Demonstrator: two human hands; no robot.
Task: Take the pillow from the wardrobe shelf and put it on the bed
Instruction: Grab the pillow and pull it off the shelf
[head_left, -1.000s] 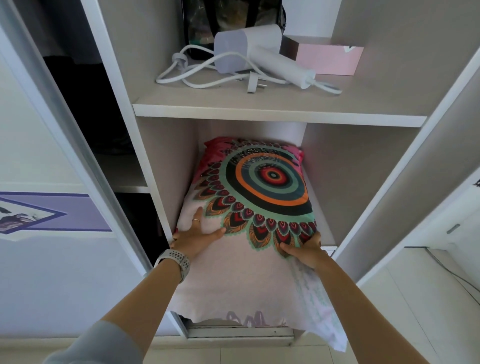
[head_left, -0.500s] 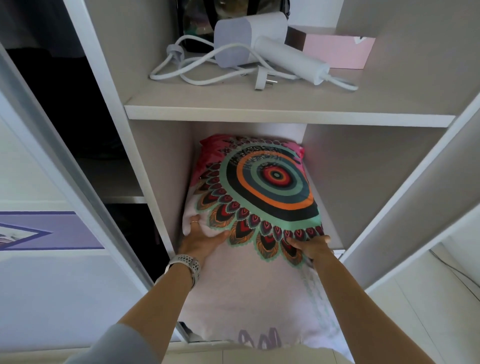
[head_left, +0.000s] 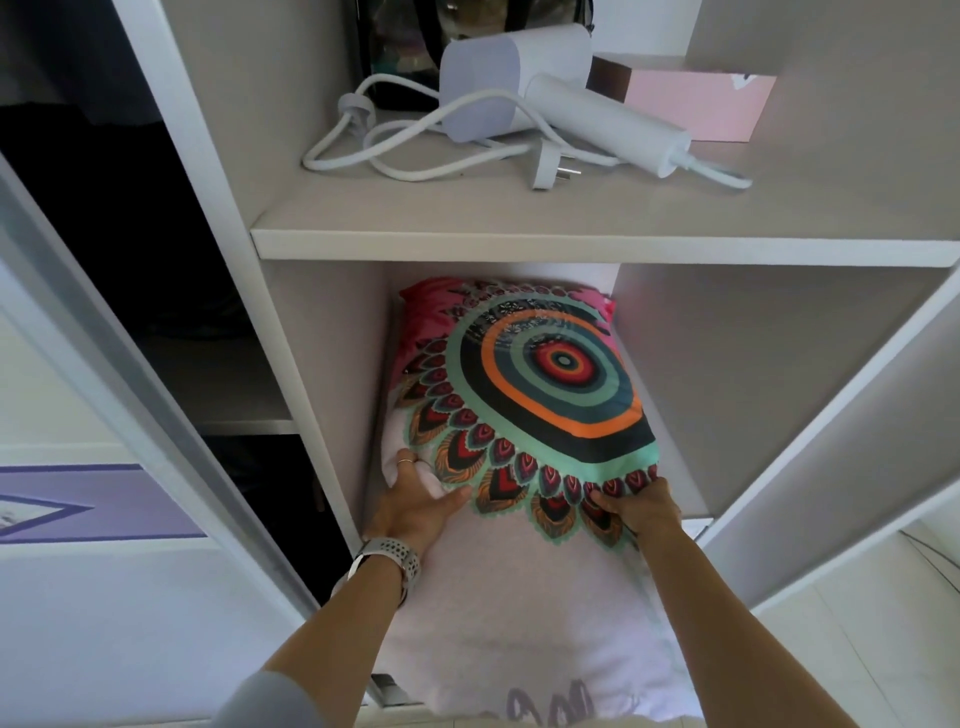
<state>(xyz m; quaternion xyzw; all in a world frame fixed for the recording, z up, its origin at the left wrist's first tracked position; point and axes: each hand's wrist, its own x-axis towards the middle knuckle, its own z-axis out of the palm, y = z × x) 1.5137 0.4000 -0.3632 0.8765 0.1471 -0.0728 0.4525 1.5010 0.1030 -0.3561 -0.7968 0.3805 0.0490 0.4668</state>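
Wardrobe shelf (head_left: 670, 499), pillow (head_left: 524, 415) between hands

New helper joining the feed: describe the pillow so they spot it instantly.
Find the open wardrobe shelf holding a white hair dryer. In the compartment directly below lies the pillow, both hands gripping its sides. It is the only colourful thing there: white fabric with a ringed mandala print.

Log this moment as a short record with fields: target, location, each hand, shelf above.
target: pillow, round multicolour print on white
location: lower wardrobe shelf, front end overhanging toward the person
left hand: gripping the pillow's left side, watch on wrist
right hand: gripping the right side at the print's edge
upper shelf: white hair dryer with cord, pink box
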